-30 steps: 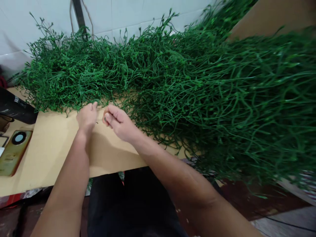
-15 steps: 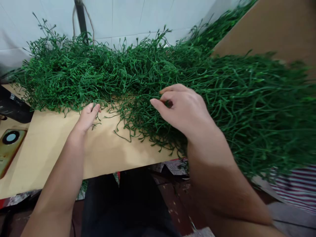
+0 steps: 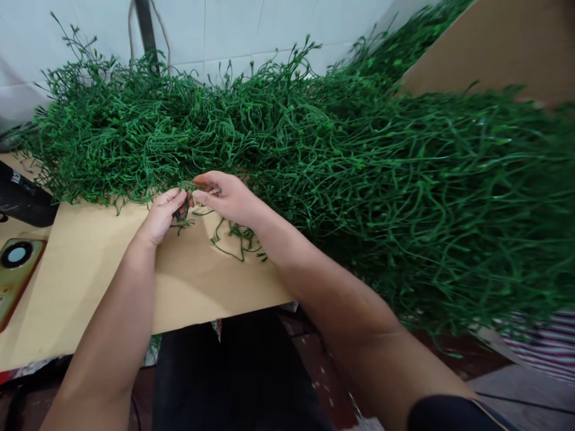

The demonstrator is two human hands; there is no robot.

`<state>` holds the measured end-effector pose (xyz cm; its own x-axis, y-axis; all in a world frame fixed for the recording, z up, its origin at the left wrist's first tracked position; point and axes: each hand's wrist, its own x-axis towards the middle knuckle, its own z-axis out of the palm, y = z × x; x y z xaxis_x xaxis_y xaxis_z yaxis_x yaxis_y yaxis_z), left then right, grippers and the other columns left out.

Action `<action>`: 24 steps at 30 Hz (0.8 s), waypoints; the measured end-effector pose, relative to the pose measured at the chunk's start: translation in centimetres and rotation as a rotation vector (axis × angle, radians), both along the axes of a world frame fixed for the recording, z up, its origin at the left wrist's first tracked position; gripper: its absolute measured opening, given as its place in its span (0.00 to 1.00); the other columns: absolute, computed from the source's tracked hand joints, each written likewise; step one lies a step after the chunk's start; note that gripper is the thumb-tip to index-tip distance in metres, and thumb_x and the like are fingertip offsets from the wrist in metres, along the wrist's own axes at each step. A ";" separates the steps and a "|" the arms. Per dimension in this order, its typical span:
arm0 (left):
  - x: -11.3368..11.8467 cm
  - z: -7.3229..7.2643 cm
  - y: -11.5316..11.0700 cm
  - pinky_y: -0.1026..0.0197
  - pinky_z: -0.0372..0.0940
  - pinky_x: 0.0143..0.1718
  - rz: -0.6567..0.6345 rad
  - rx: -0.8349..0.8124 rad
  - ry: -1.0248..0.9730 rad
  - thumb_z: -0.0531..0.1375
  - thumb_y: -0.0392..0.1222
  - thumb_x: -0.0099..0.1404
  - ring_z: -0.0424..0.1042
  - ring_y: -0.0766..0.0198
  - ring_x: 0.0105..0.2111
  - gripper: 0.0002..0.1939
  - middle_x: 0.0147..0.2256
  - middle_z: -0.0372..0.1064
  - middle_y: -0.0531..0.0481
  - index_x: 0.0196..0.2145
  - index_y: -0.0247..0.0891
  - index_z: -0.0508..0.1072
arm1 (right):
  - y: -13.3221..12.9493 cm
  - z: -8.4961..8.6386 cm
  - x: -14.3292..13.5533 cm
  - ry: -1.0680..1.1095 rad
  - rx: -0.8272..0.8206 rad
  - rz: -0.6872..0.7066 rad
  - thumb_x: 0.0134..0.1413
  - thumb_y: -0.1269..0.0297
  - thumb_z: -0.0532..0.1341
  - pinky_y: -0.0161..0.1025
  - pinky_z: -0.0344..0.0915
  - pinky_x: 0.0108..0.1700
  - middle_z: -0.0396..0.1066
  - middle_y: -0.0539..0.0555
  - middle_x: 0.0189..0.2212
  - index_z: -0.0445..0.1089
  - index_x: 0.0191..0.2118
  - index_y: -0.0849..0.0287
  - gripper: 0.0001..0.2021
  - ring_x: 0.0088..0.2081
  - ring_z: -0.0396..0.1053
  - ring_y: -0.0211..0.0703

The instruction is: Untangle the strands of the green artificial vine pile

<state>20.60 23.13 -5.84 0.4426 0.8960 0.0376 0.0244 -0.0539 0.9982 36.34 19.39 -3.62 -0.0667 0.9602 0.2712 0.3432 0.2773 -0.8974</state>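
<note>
A long heap of green artificial stems [image 3: 404, 173] with small budded tips spreads over the cardboard-covered table [image 3: 202, 281]. My left hand [image 3: 166, 212] is closed on a few green stems at the heap's front edge, thumb on top. My right hand [image 3: 222, 194] is beside it, thumb and index finger curled near the same stems; whether its fingertips grip one is too small to tell. Loose stems [image 3: 240, 239] lie on the cardboard just below my right hand.
A black cylinder [image 3: 27, 194] lies at the left, above a yellowish device with a round dial [image 3: 18, 254]. Behind the heap are a pale tiled wall and a dark post [image 3: 146, 30]. A cardboard panel [image 3: 498, 48] leans at the upper right; striped fabric [image 3: 543, 347] is lower right.
My right hand has moved left from the middle of the heap to my left hand. My left hand has stayed nearly in place, still holding stems.
</note>
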 end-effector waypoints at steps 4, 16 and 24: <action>0.2 0.1 -0.1 0.67 0.52 0.20 0.023 -0.040 0.005 0.58 0.50 0.57 0.55 0.72 0.19 0.15 0.18 0.56 0.55 0.23 0.36 0.66 | 0.5 -0.2 -0.8 0.012 -0.084 0.039 0.48 0.69 0.59 0.33 0.53 0.27 0.58 0.45 0.18 0.63 0.24 0.61 0.05 0.22 0.54 0.30; 0.4 0.5 -0.3 0.68 0.54 0.20 0.071 -0.084 -0.040 0.61 0.48 0.54 0.55 0.73 0.19 0.15 0.20 0.53 0.56 0.22 0.37 0.60 | 0.0 -1.9 -0.6 0.151 -0.102 0.096 0.47 0.60 0.63 0.33 0.47 0.26 0.48 0.43 0.18 0.53 0.20 0.58 0.18 0.23 0.47 0.29; 0.3 1.1 -0.7 0.69 0.52 0.19 0.040 -0.052 -0.089 0.61 0.43 0.54 0.50 0.74 0.16 0.11 0.17 0.46 0.59 0.23 0.38 0.62 | -0.2 -1.8 -0.8 0.139 -0.128 0.123 0.48 0.60 0.64 0.34 0.46 0.27 0.50 0.43 0.18 0.56 0.21 0.59 0.16 0.23 0.47 0.29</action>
<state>20.92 22.42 -4.73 0.4034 0.9146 0.0281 -0.0632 -0.0028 0.9980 35.58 19.14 -5.46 -0.1559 0.9744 0.1620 0.1840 0.1898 -0.9644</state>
